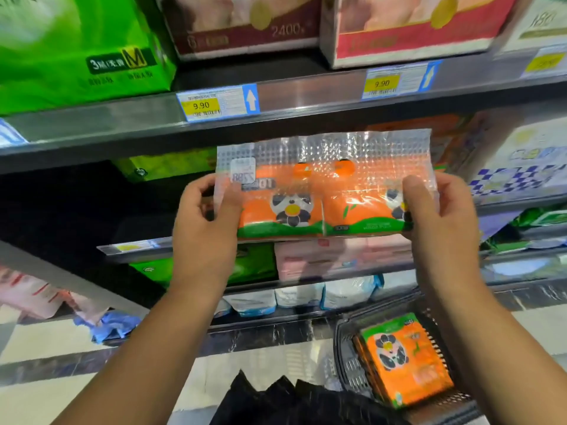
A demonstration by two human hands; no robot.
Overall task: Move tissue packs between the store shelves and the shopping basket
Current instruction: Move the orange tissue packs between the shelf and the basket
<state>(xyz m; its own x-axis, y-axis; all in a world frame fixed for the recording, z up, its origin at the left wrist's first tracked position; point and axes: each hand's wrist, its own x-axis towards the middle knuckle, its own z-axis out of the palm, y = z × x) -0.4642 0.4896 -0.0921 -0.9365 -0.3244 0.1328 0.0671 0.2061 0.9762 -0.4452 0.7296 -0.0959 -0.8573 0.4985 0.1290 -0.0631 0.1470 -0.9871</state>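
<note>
An orange tissue pack with a panda print and a clear plastic top flap is held up in front of the middle shelf. My left hand grips its left end and my right hand grips its right end, thumbs on the front. A second orange panda pack lies in the black shopping basket on the floor at the lower right, under my right forearm.
A shelf edge with 9.90 price tags runs above the held pack. Green and red tissue packs stand on top of it. Green, pink and blue packs fill lower shelves. A dark gap lies left of the held pack.
</note>
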